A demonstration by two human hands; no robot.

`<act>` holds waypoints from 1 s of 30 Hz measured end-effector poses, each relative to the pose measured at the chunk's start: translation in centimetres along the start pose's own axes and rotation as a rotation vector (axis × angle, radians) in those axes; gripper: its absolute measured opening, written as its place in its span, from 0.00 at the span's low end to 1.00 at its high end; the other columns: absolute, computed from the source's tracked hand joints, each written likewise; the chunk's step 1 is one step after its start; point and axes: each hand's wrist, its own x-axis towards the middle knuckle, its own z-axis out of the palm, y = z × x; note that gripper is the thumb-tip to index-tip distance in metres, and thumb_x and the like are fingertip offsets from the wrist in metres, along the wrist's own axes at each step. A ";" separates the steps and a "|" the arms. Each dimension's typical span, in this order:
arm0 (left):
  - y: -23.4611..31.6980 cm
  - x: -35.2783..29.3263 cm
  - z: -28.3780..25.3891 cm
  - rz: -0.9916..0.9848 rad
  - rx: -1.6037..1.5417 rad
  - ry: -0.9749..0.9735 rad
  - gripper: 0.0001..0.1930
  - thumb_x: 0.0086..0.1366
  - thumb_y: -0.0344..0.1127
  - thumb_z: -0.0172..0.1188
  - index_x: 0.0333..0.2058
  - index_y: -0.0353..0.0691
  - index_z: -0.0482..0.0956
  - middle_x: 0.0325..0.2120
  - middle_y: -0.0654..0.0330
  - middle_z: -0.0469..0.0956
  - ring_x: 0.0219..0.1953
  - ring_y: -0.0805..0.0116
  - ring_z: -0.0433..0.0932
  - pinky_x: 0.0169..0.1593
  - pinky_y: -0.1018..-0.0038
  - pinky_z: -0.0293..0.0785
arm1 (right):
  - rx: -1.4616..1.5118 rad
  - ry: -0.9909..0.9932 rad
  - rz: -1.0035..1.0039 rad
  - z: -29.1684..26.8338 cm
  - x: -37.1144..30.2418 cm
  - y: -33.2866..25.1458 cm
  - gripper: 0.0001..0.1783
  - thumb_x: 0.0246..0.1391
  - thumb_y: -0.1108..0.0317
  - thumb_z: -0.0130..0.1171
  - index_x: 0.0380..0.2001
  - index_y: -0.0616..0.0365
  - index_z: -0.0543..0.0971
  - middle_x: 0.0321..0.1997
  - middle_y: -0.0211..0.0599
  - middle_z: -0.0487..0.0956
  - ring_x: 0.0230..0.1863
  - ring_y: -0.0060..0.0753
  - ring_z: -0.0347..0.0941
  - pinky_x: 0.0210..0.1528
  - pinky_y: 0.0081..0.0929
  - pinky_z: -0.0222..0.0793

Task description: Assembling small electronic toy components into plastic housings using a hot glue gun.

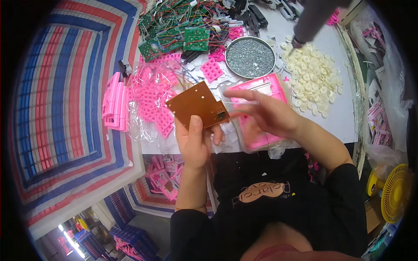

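My left hand (193,145) is closed around the lower edge of a brown circuit board (191,104), its thumb lying on the flat face. The board is tilted and has small holes and a dark component at its right corner. Close to the board's right side, my right hand (276,115) has its fingers apart, the lower ones smeared by motion. Thin white and green wires run between the board and the right fingers; no clear grip on them shows. Beneath the right hand lies a pink plastic casing (281,89), partly hidden by the hand and forearm.
Beyond my hands stand a round tin (227,63) of small screws and a heap of cream discs (315,78). A dark screwdriver (315,21) hangs above them. Pink keypads (150,102), wired green circuit boards (196,40) and stacked pink casings (114,104) lie leftward. A yellow fan (395,193) is at right.
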 end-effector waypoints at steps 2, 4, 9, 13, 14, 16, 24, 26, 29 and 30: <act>0.6 -0.1 0.2 0.049 0.152 0.050 0.17 0.77 0.33 0.48 0.59 0.33 0.63 0.42 0.47 0.79 0.21 0.70 0.73 0.27 0.73 0.75 | -0.239 0.048 -0.009 -1.7 -2.3 0.2 0.21 0.66 0.62 0.59 0.57 0.62 0.77 0.34 0.31 0.80 0.31 0.14 0.72 0.27 0.16 0.65; 1.0 -0.4 0.1 -0.028 0.214 0.010 0.16 0.76 0.31 0.49 0.58 0.32 0.65 0.42 0.49 0.79 0.22 0.71 0.73 0.28 0.74 0.75 | -0.674 0.195 0.019 -2.3 -5.9 -1.5 0.14 0.65 0.65 0.59 0.48 0.62 0.82 0.29 0.29 0.79 0.27 0.14 0.70 0.24 0.15 0.61; -0.3 -3.2 0.6 -0.254 0.237 -0.054 0.14 0.73 0.27 0.52 0.55 0.30 0.69 0.38 0.54 0.79 0.24 0.74 0.73 0.32 0.77 0.74 | -1.374 0.501 0.266 -5.9 -13.7 -6.3 0.13 0.62 0.63 0.61 0.41 0.63 0.85 0.33 0.37 0.82 0.33 0.30 0.77 0.36 0.27 0.70; -1.7 -4.1 2.9 -0.351 0.328 -0.177 0.12 0.72 0.26 0.55 0.52 0.30 0.74 0.32 0.60 0.79 0.27 0.77 0.75 0.33 0.78 0.73 | -1.831 0.556 -0.297 -4.1 -14.0 -5.3 0.28 0.63 0.55 0.62 0.59 0.63 0.78 0.63 0.52 0.76 0.65 0.51 0.70 0.67 0.43 0.63; -2.0 -4.3 3.4 -0.353 0.372 -0.227 0.11 0.72 0.26 0.56 0.51 0.30 0.74 0.31 0.61 0.79 0.27 0.78 0.75 0.33 0.78 0.73 | -1.617 0.308 -0.343 -3.0 -12.7 -5.1 0.32 0.64 0.51 0.60 0.63 0.62 0.73 0.69 0.53 0.69 0.71 0.52 0.60 0.72 0.45 0.53; -2.6 -4.4 3.9 -0.296 0.477 -0.391 0.11 0.73 0.25 0.53 0.52 0.29 0.72 0.33 0.56 0.81 0.26 0.75 0.75 0.32 0.78 0.74 | -1.249 0.012 -0.370 -2.0 -10.7 -4.2 0.33 0.63 0.52 0.60 0.64 0.62 0.71 0.70 0.53 0.66 0.73 0.51 0.56 0.73 0.45 0.49; -3.3 -7.2 4.3 -0.357 0.473 -0.247 0.12 0.75 0.25 0.50 0.54 0.30 0.69 0.31 0.58 0.78 0.26 0.77 0.75 0.34 0.78 0.77 | -0.595 0.188 -0.241 -1.6 -6.7 2.1 0.05 0.55 0.78 0.67 0.34 0.65 0.80 0.42 0.45 0.83 0.42 0.31 0.79 0.42 0.26 0.75; -4.3 -7.8 3.9 -0.286 0.454 -0.165 0.12 0.75 0.25 0.49 0.54 0.29 0.69 0.31 0.58 0.78 0.26 0.77 0.75 0.34 0.77 0.77 | -0.430 0.252 -0.310 -2.4 -5.9 3.8 0.07 0.54 0.77 0.68 0.30 0.63 0.78 0.39 0.43 0.81 0.36 0.27 0.78 0.37 0.23 0.74; -4.5 -7.7 3.3 -0.308 0.432 -0.158 0.11 0.75 0.26 0.49 0.53 0.29 0.69 0.33 0.57 0.78 0.26 0.76 0.75 0.34 0.76 0.78 | -0.136 0.347 -0.200 -1.9 -5.4 4.0 0.11 0.51 0.75 0.70 0.30 0.60 0.75 0.35 0.37 0.78 0.31 0.24 0.74 0.33 0.20 0.71; -4.5 -7.6 3.2 -0.305 0.421 -0.133 0.11 0.75 0.27 0.51 0.52 0.29 0.70 0.31 0.58 0.78 0.26 0.77 0.75 0.32 0.77 0.76 | -0.138 0.349 -0.188 -1.9 -5.1 3.8 0.10 0.51 0.74 0.71 0.32 0.60 0.77 0.36 0.37 0.78 0.32 0.23 0.74 0.34 0.20 0.70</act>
